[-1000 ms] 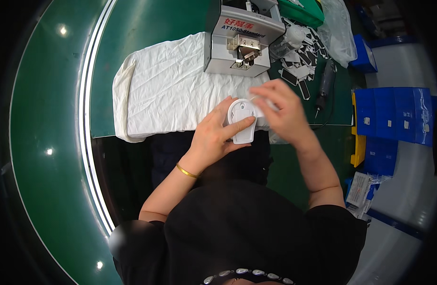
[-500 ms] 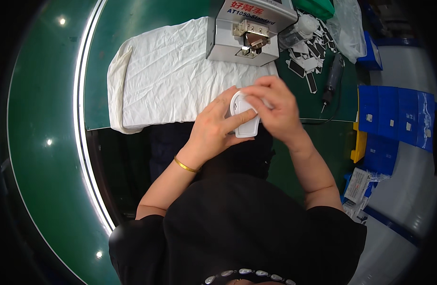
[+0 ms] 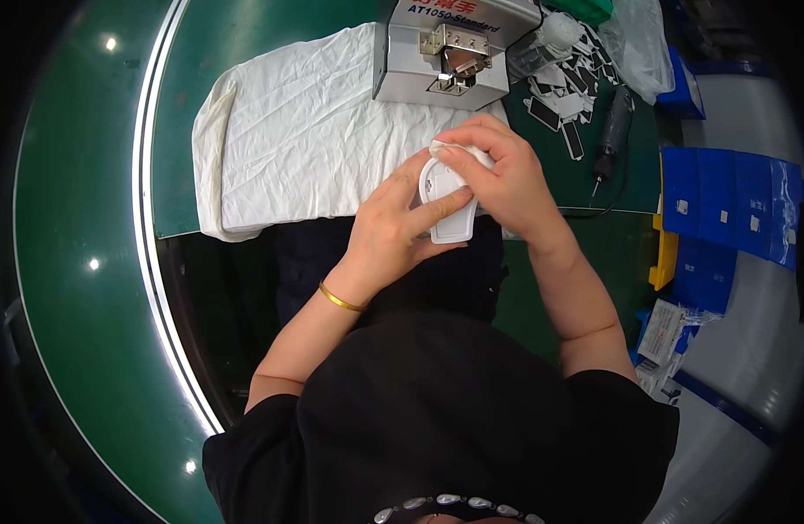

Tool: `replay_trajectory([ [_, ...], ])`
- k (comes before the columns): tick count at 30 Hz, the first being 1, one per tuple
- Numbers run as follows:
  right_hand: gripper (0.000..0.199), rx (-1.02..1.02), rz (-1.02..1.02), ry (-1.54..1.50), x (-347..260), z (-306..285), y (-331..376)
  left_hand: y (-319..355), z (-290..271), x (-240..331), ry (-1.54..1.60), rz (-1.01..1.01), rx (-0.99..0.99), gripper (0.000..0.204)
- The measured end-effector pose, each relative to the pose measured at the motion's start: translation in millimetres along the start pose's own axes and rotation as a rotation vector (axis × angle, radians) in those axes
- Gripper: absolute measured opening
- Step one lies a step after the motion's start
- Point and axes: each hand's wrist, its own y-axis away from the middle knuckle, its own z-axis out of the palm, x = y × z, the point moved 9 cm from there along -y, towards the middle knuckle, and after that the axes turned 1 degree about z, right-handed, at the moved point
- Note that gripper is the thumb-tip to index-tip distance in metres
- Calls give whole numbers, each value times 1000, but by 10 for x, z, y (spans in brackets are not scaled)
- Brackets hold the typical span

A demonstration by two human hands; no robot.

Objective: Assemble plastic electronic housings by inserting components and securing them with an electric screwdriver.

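Note:
My left hand [image 3: 389, 218] holds a white plastic housing [image 3: 454, 230] over the front edge of the table. The housing has a rounded top, a narrower lower end and a recessed face, with my left thumb lying across it. At its upper end, my right hand [image 3: 505, 179] is closed, thumb and fingers pinching a white piece [image 3: 439, 149]. My fingers cover most of that piece, so its kind cannot be made out. It touches or lies right over the housing's rounded rim.
A white cloth [image 3: 297, 131] covers the table below a grey metal machine [image 3: 454, 65]. To the right are several small black-and-white pieces [image 3: 572, 96], a corded electric screwdriver [image 3: 611, 135] and a clear bag [image 3: 638, 52]. Blue bins [image 3: 725, 205] stand farther right.
My right hand has moved up slightly and its fingers have come together at the housing's top, where the white piece now shows. My left hand keeps its hold; the whole view has shifted slightly.

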Motion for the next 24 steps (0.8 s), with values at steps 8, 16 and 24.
replay_trajectory([
  [8, 18, -68, 279, -99, 631, -290, 227, 7, -40, -82, 80, -63, 25, 94],
  [16, 22, 146, -289, 213, -8, -177, 413, -26, -34, -99, 160, -52, 91, 125],
  [24, 26, 78, -359, 170, -58, -106, 587, 6, -9, -103, 85, -103, 46, 122],
])
